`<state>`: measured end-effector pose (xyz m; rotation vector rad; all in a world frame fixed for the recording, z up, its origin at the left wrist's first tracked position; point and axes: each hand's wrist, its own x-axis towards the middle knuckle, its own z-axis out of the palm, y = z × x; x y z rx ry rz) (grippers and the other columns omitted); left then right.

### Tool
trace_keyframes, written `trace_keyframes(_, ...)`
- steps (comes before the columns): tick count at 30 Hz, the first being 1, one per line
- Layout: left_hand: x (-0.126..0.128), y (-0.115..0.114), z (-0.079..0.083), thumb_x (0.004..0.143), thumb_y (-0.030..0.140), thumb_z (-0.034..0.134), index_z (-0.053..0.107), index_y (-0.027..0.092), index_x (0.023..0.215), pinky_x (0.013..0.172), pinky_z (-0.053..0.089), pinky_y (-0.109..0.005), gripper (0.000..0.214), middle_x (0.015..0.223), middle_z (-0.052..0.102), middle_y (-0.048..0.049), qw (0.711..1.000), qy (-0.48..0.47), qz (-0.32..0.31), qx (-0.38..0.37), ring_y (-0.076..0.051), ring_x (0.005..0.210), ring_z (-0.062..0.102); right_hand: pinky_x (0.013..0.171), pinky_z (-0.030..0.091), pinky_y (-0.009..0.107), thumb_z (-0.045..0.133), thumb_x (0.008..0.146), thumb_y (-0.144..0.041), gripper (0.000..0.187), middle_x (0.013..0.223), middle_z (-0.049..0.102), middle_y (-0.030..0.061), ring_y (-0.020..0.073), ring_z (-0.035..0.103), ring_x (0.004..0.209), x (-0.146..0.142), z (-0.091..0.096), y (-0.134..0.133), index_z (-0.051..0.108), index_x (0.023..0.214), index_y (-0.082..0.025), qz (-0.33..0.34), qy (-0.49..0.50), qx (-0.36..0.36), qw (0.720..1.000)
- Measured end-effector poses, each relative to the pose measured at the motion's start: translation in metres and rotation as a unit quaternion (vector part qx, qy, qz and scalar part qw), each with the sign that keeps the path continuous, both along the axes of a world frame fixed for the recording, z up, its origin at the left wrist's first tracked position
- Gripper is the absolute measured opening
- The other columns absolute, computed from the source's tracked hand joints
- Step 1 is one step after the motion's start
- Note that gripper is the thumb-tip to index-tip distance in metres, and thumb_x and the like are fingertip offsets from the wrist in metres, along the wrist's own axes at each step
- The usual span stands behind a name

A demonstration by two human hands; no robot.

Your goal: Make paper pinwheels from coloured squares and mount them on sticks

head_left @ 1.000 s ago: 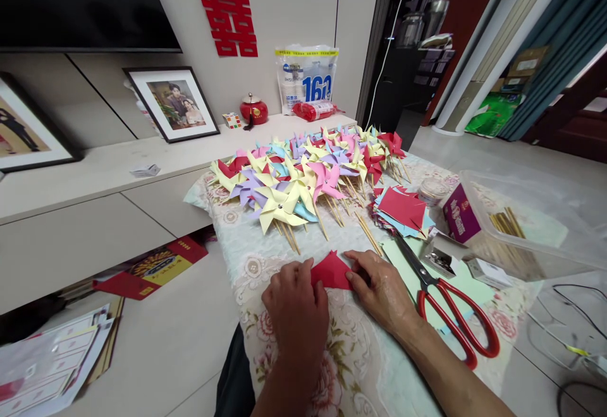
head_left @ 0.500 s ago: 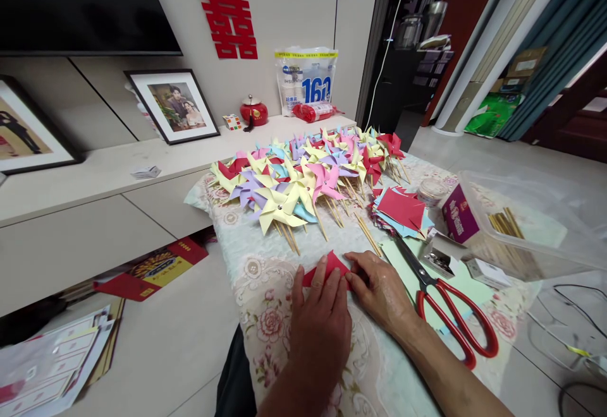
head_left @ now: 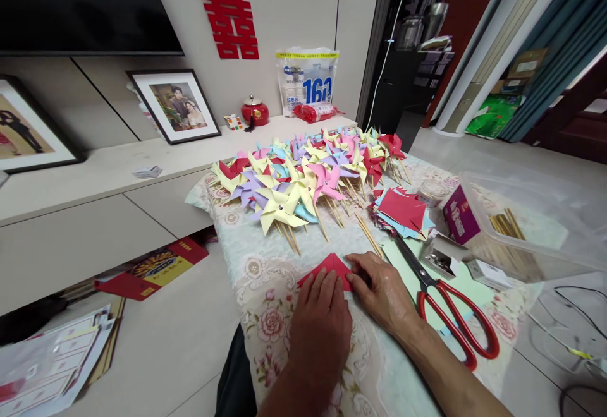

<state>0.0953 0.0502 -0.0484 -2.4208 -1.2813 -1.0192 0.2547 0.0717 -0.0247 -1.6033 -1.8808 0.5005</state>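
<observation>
A folded piece of red paper (head_left: 336,261) lies on the flowered tablecloth in front of me, a crease running down from its top point. My left hand (head_left: 322,316) rests over its lower part, fingers laid on the paper. At the paper's right corner, my right hand (head_left: 379,287) has thumb and curled forefinger closed on the edge. Beyond both hands spreads a crowd of paper pinwheels (head_left: 282,205) on sticks. Scissors with red handles (head_left: 458,316) lie right of my right hand, on pale green sheets (head_left: 403,262).
Cut red and blue paper squares (head_left: 403,208) are stacked behind the scissors. Nearby are a small open box of metal pins (head_left: 441,260), a white box (head_left: 488,273), loose sticks (head_left: 367,234) and a clear plastic bin (head_left: 545,240). A white cabinet (head_left: 184,158) runs along the wall.
My left hand's fingers have drawn back toward me and bent a little, uncovering more of the red paper and its crease. My right hand has stayed nearly in place.
</observation>
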Motion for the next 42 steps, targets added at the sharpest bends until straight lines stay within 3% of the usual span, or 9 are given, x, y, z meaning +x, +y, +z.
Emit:
trace_keyframes(9,0.002,-0.001,0.000,0.086,0.008,0.055,0.071,0.004,0.106,0.083,0.060,-0.045,0.027,0.103,0.075,-0.0172,1.000,0.008,0.020,0.004,-0.031,0.096,0.070,0.080,0.049,0.035,0.058,0.089,-0.017,0.029,0.094,0.066,0.0075,0.0227,0.063,0.087,-0.001,0.002,-0.001,0.067,0.117,-0.015,0.007,-0.017,-0.014,1.000)
trace_keyframes(16,0.002,-0.007,-0.001,0.087,0.010,0.054,0.071,0.007,0.106,0.091,0.055,-0.047,0.026,0.106,0.076,-0.0158,0.999,0.002,0.031,0.017,-0.033,0.105,0.069,0.079,0.050,0.035,0.062,0.087,-0.018,0.031,0.093,0.065,0.0070,0.0222,0.062,0.086,-0.003,0.004,0.000,0.067,0.117,-0.015,0.005,-0.023,-0.029,0.999)
trace_keyframes(25,-0.001,-0.025,0.004,0.088,0.014,0.055,0.068,0.010,0.114,0.090,0.055,-0.049,0.030,0.114,0.075,-0.0141,0.997,0.015,0.054,-0.053,-0.033,0.105,0.068,0.079,0.049,0.036,0.060,0.088,-0.021,0.031,0.093,0.065,0.0074,0.0234,0.062,0.088,-0.003,0.004,0.000,0.067,0.117,-0.015,0.005,-0.028,-0.031,0.999)
trace_keyframes(32,0.000,-0.025,0.001,0.088,0.013,0.053,0.067,0.007,0.117,0.093,0.055,-0.050,0.032,0.118,0.073,-0.0168,0.998,0.015,0.040,-0.047,-0.034,0.111,0.066,0.078,0.049,0.036,0.059,0.088,-0.023,0.030,0.092,0.065,0.0070,0.0227,0.063,0.086,-0.002,0.001,0.000,0.067,0.117,-0.016,0.005,-0.026,-0.021,0.999)
trace_keyframes(36,-0.004,-0.022,0.003,0.089,0.012,0.052,0.065,0.007,0.120,0.094,0.053,-0.054,0.034,0.122,0.070,-0.0175,0.996,-0.008,0.059,-0.059,-0.036,0.116,0.062,0.077,0.049,0.035,0.060,0.087,-0.023,0.031,0.092,0.066,0.0064,0.0221,0.063,0.085,-0.001,0.000,0.001,0.067,0.117,-0.017,0.006,-0.027,-0.020,0.999)
trace_keyframes(42,-0.018,-0.010,0.001,0.086,0.000,0.043,0.064,0.011,0.122,0.096,0.053,-0.052,0.042,0.127,0.068,-0.0159,0.992,-0.035,0.093,-0.073,-0.033,0.123,0.059,0.075,0.049,0.035,0.061,0.088,-0.025,0.030,0.091,0.066,0.0055,0.0218,0.063,0.083,0.001,0.000,0.000,0.068,0.116,-0.019,0.008,-0.017,-0.023,1.000)
